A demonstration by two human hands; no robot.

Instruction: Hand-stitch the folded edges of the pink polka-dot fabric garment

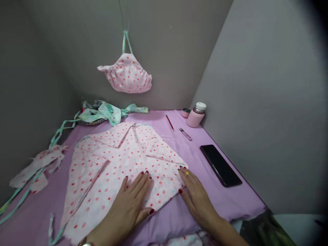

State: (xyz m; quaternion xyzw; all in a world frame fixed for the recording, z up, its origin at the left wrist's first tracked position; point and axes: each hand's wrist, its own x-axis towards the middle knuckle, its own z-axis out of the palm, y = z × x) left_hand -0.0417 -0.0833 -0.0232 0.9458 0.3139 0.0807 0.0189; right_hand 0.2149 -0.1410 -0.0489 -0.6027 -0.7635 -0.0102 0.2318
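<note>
The left hand is pressing flat, fingers spread, on a soft pink polka-dot cotton panel, its long axis running toward 11 o'clock. The right hand is lying open across the panel's 4 o'clock edge, with a black smartphone at 2 o'clock on the lilac sheet.

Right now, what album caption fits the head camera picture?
Left hand and right hand rest flat on pink dotted fabric on a lilac sheet.
</note>
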